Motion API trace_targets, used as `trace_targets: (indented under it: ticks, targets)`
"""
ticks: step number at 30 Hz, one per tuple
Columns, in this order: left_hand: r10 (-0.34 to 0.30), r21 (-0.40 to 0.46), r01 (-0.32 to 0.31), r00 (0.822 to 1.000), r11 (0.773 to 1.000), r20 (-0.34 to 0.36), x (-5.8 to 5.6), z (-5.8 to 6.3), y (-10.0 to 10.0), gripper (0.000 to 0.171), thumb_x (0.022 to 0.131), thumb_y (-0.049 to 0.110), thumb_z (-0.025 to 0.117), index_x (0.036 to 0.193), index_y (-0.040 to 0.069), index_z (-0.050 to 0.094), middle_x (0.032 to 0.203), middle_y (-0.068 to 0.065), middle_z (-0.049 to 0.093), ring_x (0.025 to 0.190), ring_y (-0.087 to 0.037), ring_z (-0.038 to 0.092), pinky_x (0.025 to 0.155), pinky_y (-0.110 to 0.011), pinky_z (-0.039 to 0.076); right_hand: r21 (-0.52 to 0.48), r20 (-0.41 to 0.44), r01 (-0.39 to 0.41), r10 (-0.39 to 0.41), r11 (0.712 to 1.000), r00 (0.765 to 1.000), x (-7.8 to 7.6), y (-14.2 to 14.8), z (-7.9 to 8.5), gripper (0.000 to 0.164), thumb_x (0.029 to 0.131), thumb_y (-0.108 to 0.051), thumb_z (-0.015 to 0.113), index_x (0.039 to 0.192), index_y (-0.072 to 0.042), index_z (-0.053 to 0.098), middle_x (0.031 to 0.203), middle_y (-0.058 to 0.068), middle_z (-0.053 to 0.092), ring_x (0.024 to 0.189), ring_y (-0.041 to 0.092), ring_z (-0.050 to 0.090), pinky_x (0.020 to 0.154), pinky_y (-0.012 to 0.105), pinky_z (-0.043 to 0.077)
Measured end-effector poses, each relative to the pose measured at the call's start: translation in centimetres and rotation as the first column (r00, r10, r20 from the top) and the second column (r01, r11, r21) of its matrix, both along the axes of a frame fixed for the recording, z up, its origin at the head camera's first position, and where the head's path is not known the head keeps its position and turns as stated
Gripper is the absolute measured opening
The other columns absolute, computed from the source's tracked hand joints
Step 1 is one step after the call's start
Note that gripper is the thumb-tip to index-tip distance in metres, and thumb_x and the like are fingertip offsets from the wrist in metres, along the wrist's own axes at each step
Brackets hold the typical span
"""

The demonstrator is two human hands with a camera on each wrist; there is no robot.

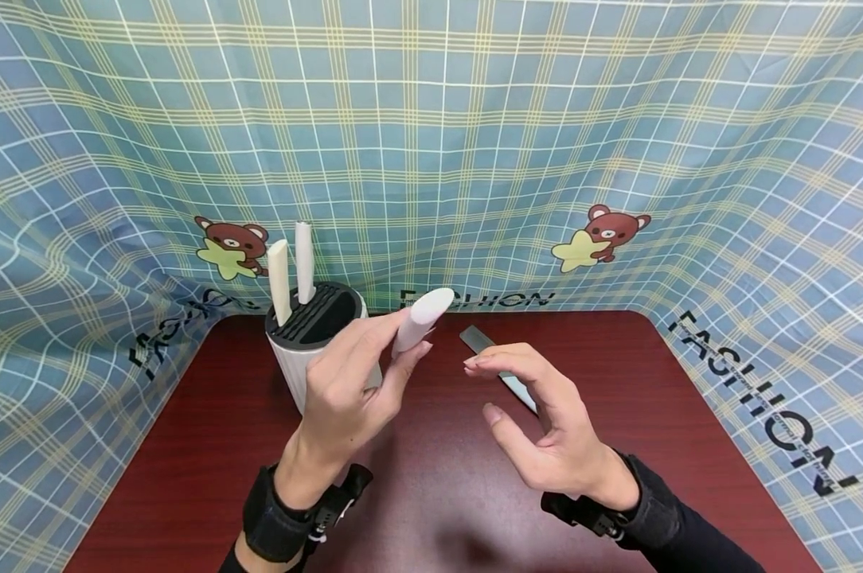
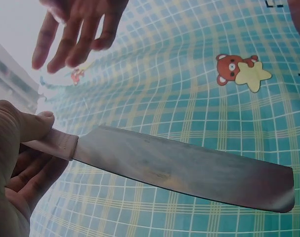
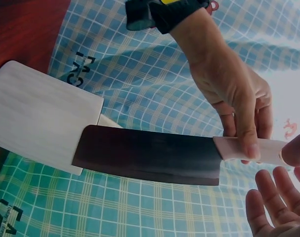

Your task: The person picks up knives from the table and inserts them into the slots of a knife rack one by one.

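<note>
One broad-bladed knife (image 3: 150, 155) is held above the bench (image 1: 431, 493), long axis roughly upright, blade downward. Left hand (image 1: 349, 390) pinches the handle (image 1: 423, 318) between thumb and fingers; right hand (image 1: 553, 426) stands apart, fingers and thumb well parted, holding nothing. Key relation, judged: knife block (image 1: 294, 374), slots (image 1: 317, 310) uppermost, lies leftward of the knife, nearer the left hand.

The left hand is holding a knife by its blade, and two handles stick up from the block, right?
Not quite: the left hand holds the knife by its handle, not its blade, as the left wrist view shows. Two handles do stick up from the block.
</note>
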State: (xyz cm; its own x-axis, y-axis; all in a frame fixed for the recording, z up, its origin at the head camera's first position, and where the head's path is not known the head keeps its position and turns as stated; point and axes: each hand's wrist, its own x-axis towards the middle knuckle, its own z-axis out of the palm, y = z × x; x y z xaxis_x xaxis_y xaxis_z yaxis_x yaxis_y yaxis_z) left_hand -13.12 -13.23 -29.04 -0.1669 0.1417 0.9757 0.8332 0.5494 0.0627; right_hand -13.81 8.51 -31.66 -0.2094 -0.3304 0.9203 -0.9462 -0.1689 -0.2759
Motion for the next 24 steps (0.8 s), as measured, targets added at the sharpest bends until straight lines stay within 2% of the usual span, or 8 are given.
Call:
trace_targets:
  ticks: [8,14,17,21,24]
  targets:
    - [0.027,0.001,-0.027,1.0,1.0,-0.012,-0.8,0.9,-0.6,0.028,0.093,0.018,0.074,0.108,-0.006,0.072,0.093,-0.017,0.075,0.081,-0.025,0.071,0.072,-0.037,0.058,0.027,0.024,0.018,-0.019,0.999,1.0,-0.1,0.2,-0.5,0.043,0.076,0.019,0.055,0.118,0.018,0.056,0.113,0.019,0.066,0.11,0.023,0.065,0.101,0.028,0.051]
    - [0.041,0.012,-0.042,0.999,0.999,0.001,-1.3,1.4,-1.0,0.028,0.094,0.021,0.074,0.106,-0.005,0.071,0.093,-0.018,0.074,0.083,-0.026,0.072,0.074,-0.04,0.059,0.074,0.009,0.034,-0.035,0.997,0.999,0.0,0.1,-0.7,0.039,0.078,0.015,0.056,0.116,0.009,0.063,0.112,0.015,0.067,0.107,0.022,0.064,0.097,0.027,0.051]
    - [0.048,0.014,-0.048,0.999,0.999,0.01,-1.6,1.6,-1.2,0.029,0.094,0.022,0.073,0.106,-0.005,0.071,0.094,-0.019,0.074,0.084,-0.026,0.072,0.075,-0.041,0.059,0.101,-0.001,0.029,-0.029,0.995,1.0,0.0,0.0,-0.9,0.042,0.074,0.016,0.054,0.113,0.005,0.065,0.11,0.015,0.068,0.106,0.022,0.065,0.096,0.027,0.052]
    - [0.06,0.02,-0.06,0.998,0.998,0.013,-2.0,1.9,-1.6,0.031,0.095,0.023,0.073,0.106,-0.005,0.071,0.094,-0.02,0.074,0.083,-0.027,0.072,0.076,-0.041,0.059,0.119,-0.013,0.028,-0.027,0.992,1.0,-0.1,-0.1,-1.2,0.044,0.071,0.018,0.053,0.111,0.003,0.065,0.108,0.015,0.068,0.104,0.022,0.066,0.093,0.026,0.053]
    - [0.056,0.044,-0.057,0.998,0.997,0.017,-2.4,2.1,-2.0,0.031,0.094,0.023,0.073,0.105,-0.006,0.071,0.094,-0.02,0.074,0.081,-0.026,0.07,0.075,-0.038,0.058,0.13,-0.012,0.035,-0.034,0.991,0.999,-0.1,-0.2,-1.4,0.044,0.072,0.017,0.052,0.111,0.003,0.066,0.109,0.015,0.068,0.104,0.022,0.066,0.091,0.026,0.053]
